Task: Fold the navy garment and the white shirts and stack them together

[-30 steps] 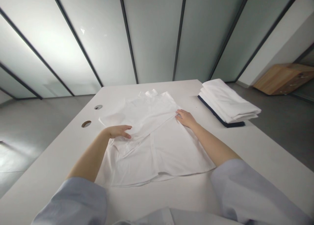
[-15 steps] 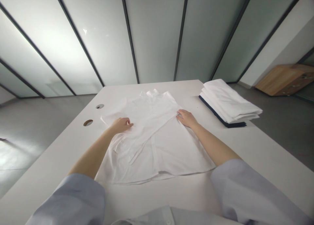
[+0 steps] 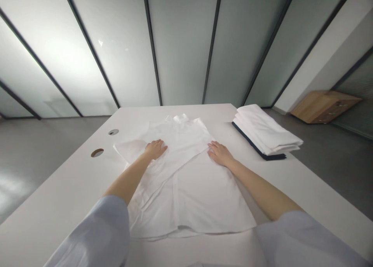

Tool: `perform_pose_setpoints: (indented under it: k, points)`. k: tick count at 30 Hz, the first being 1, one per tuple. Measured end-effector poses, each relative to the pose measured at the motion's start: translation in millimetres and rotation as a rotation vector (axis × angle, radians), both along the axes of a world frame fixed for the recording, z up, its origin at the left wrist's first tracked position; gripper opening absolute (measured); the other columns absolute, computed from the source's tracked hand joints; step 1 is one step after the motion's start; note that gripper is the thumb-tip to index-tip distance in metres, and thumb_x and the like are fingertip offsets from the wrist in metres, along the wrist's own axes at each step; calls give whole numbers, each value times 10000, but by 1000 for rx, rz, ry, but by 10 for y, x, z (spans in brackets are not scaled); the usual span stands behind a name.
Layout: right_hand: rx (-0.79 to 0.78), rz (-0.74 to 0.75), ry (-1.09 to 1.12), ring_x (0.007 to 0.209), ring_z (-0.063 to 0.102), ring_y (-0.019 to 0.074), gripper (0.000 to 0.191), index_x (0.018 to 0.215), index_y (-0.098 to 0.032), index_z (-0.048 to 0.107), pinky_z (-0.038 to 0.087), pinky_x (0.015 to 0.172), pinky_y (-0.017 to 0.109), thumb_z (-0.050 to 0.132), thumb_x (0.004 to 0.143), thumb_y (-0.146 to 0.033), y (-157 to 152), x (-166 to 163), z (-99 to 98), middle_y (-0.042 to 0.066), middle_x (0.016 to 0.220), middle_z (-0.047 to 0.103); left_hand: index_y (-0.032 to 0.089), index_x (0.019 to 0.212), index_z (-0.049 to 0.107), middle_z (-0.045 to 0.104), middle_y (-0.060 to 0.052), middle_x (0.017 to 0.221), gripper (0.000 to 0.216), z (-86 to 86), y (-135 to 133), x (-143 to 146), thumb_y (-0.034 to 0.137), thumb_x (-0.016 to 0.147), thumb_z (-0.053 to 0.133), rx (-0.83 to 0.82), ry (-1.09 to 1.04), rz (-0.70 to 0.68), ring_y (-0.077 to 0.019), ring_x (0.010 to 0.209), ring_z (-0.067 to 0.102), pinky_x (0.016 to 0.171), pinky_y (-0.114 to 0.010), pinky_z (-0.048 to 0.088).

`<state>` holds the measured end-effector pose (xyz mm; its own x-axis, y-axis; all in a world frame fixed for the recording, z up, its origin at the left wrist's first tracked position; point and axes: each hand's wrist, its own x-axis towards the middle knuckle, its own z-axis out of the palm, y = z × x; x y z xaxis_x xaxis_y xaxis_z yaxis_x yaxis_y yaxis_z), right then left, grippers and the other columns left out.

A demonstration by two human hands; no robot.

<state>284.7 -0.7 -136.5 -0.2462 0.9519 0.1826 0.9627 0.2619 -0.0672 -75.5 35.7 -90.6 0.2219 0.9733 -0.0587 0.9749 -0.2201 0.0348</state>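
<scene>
A white shirt point(image 3: 201, 197) lies spread on the white table point(image 3: 61, 205), its collar at the far end and its hem towards me. One sleeve is folded diagonally across the body of the shirt; the other side's sleeve sticks out at the left. My left hand point(image 3: 155, 149) rests flat on the left part of the shirt, fingers apart. On the right edge, by the end of the folded sleeve, my right hand point(image 3: 220, 153) lies flat with its fingers spread. Neither hand grips the cloth.
To the right sits a stack of folded white cloth point(image 3: 266, 129) on a dark navy folded piece point(image 3: 253, 142). Two round holes pierce the tabletop at the left, one brown-rimmed point(image 3: 97, 153). A wooden cabinet point(image 3: 323, 105) stands on the floor beyond; frosted glass panels point(image 3: 180, 45) line the back.
My left hand has moved right and onto the shirt, its curled fingers now flattened. My right hand has loosened from the sleeve end and lies flat. The view has shifted slightly.
</scene>
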Motion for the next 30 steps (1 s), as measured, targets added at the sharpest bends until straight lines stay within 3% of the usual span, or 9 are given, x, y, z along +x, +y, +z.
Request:
perform_pose_setpoints:
  k: [4, 6, 9, 14, 17, 19, 24, 30]
  points:
    - [1, -24, -17, 1209, 554, 262, 371, 1169, -231, 650, 405, 1006, 405, 407, 960, -418, -168, 32, 170, 108, 1290, 626, 185, 1215, 598, 684, -148, 1136, 519, 174, 28, 33, 487, 971, 255, 0, 33, 53, -273, 1102, 625, 911, -380, 452]
    - [-42, -83, -29, 1039, 637, 254, 381, 995, -231, 698, 439, 926, 385, 365, 970, -414, -139, 63, 297, 96, 1089, 710, 179, 1170, 624, 685, -151, 1119, 485, 198, 24, 75, 476, 957, 305, -6, 55, 56, -280, 1078, 630, 898, -381, 453]
    - [-79, -206, -10, 879, 663, 231, 300, 890, -238, 701, 462, 811, 330, 420, 932, -332, 87, 100, 444, 72, 915, 731, 179, 1282, 551, 625, -154, 1252, 485, 100, -11, 160, 468, 935, 373, 62, 39, -12, -289, 1184, 560, 970, -403, 412]
    - [-42, -141, 136, 989, 634, 211, 251, 1002, -205, 707, 461, 858, 276, 513, 845, -228, 720, 29, 474, 85, 1068, 699, 191, 1412, 420, 389, -153, 1514, 555, -171, -83, 246, 487, 947, 355, 117, -27, -40, -292, 1386, 357, 1106, -439, 278]
    - [-94, -152, 236, 1041, 633, 204, 333, 1132, -174, 688, 462, 892, 266, 525, 846, -222, 1039, -70, 447, 100, 1166, 678, 207, 1424, 407, 352, -138, 1542, 555, -222, -98, 240, 495, 955, 340, 103, -39, -29, -279, 1419, 312, 1130, -427, 245]
    - [-145, -177, 243, 1026, 649, 210, 319, 1106, -172, 708, 471, 877, 265, 504, 865, -219, 1181, -121, 436, 101, 1133, 699, 191, 1430, 404, 341, -148, 1547, 565, -218, -103, 235, 493, 956, 340, 96, -48, -30, -285, 1426, 301, 1134, -430, 242]
    - [-133, -195, 144, 966, 671, 262, 317, 886, -168, 762, 479, 848, 309, 446, 886, -190, 1352, -132, 399, 139, 982, 736, 181, 1438, 399, 326, -147, 1557, 577, -207, -108, 236, 495, 957, 339, 77, -56, -26, -284, 1437, 286, 1143, -437, 235]
    - [-46, -247, 69, 1081, 621, 296, 347, 1030, -182, 738, 465, 926, 386, 421, 916, -263, 1387, -72, 233, 161, 1094, 704, 220, 1439, 399, 300, -110, 1576, 574, -219, -96, 183, 508, 943, 377, 36, -100, -15, -266, 1447, 270, 1152, -439, 226]
